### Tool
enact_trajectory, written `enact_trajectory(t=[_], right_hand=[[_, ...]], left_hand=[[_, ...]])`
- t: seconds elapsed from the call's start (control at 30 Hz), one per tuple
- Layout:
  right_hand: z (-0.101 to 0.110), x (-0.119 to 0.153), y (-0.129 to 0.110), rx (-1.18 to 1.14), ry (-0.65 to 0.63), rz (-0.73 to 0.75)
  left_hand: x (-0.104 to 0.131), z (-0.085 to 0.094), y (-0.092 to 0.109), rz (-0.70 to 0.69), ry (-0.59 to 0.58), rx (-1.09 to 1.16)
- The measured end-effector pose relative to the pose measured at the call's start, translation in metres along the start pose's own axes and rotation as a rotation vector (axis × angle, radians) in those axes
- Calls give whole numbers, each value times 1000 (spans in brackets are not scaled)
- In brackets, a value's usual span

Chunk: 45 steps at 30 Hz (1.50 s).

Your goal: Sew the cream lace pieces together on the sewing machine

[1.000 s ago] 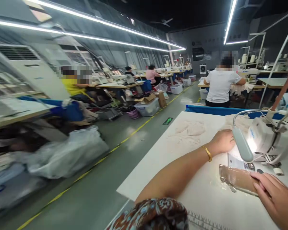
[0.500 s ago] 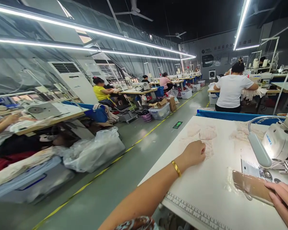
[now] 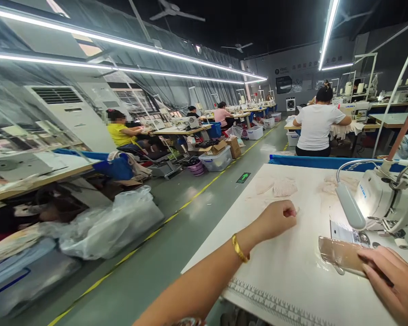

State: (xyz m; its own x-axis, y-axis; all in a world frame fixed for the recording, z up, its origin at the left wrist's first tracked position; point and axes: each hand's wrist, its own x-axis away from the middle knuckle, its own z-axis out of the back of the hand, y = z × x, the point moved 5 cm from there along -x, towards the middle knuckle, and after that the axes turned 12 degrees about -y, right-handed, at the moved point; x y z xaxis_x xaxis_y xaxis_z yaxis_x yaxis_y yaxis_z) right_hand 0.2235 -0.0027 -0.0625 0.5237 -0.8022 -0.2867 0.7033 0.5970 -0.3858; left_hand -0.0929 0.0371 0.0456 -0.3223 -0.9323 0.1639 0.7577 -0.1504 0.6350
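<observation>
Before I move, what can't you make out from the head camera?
- Left hand, head view: its curled fingers hide whether anything is pinched.
- Brown piece, head view: the right hand covers one end.
- Sewing machine, head view: the lamp blocks part.
- Ruler strip, head view: numbers too small; bottom edge cuts it off.

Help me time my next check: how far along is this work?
Nothing can be confirmed done: pale fabric pieces lie flat beyond the left hand, but their stitching is unreadable. In hand, the right hand has its fingers on a brown, clear-wrapped item; the left's grip is unclear. Possibly left: those pieces and the pale fabric by the sewing machine.
</observation>
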Motion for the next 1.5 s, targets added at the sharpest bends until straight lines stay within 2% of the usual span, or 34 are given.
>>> enact_trajectory(t=[0.03,0.07,0.1,0.17,0.23,0.3,0.4,0.5,0.53,0.6,0.67,0.77,0.83,0.9,1.0,1.07,1.13,1.2,1.3,1.37,1.4,1.5], right_hand=[[5,-2,-10,-46,-58,27],[12,-4,-19,-105,-78,7],[20,-5,-25,-183,-77,-67],[28,-8,-36,-426,-178,-161],[33,-13,-46,-629,-267,-153],[37,-16,-49,-670,-287,-118],[35,-17,-42,-696,-365,-167],[31,-14,-31,-837,-418,-270],[33,-14,-26,-836,-376,-304],[40,-13,-15,-691,-235,-396],[47,-12,-7,-438,-121,-499],[50,-13,-3,-203,-55,-554],[51,-15,-3,-162,-21,-554],[53,-16,0,-145,31,-571],[57,-15,4,-163,124,-599],[59,-14,4,-198,171,-600],[58,-13,-1,-247,173,-580],[52,-13,-13,-372,100,-514],[40,-15,-38,-783,-104,-276],[38,-14,-48,-977,-168,-152],[40,-13,-48,-992,-159,-134],[51,-10,-37,-798,-86,-180]], left_hand=[[3,-10,13,-52,-74,119],[5,-23,25,-112,-173,351],[8,-35,37,-154,-267,590],[10,-57,55,-183,-423,1000],[7,-74,63,-168,-501,1241],[-1,-87,63,-133,-514,1309],[-16,-99,52,-79,-443,1107],[-28,-100,37,-74,-281,813],[-30,-98,33,-77,-220,708],[-33,-92,28,-106,-116,437],[-32,-87,31,-204,-16,117],[-26,-89,48,-473,124,-324],[-20,-102,62,-668,97,-522],[-17,-119,72,-742,-15,-613],[-19,-131,84,-642,-109,-616],[-22,-128,92,-584,-134,-535],[-29,-119,95,-506,-212,-338],[-37,-110,90,-364,-356,-41],[-44,-101,81,-206,-524,297],[-45,-97,78,-202,-532,360],[-46,-96,76,-210,-520,365],[-47,-95,71,-192,-477,370]])
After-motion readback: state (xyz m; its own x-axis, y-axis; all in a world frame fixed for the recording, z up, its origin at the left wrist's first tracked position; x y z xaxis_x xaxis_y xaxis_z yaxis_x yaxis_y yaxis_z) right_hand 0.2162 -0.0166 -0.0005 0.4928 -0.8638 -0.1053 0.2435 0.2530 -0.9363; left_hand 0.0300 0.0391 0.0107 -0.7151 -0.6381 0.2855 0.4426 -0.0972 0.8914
